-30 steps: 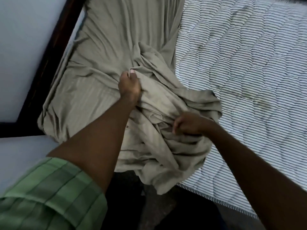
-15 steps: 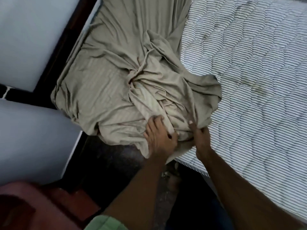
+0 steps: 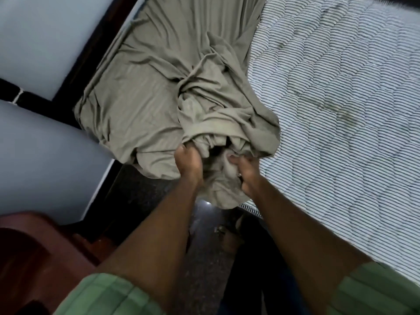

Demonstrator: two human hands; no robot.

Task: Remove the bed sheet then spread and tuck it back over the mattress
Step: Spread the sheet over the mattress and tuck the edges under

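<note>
The olive-beige bed sheet point(image 3: 154, 92) lies bunched over the left part of the mattress, its gathered folds pulled toward the near edge. The striped quilted mattress point(image 3: 336, 105) is bare on the right. My left hand point(image 3: 189, 162) grips a bunch of sheet at the mattress's near edge. My right hand point(image 3: 244, 169) grips another bunch just to its right, with a fold of sheet hanging down between the two hands over the edge.
A dark wooden bed frame point(image 3: 95, 51) runs along the left, against a pale blue wall point(image 3: 45, 37). A reddish-brown piece of furniture point(image 3: 34, 251) stands at the lower left. Dark floor point(image 3: 204, 258) lies between it and the bed.
My left hand came back from the middle of the sheet to the near edge beside my right hand. Both hands have drawn the gathered sheet closer and over the mattress edge.
</note>
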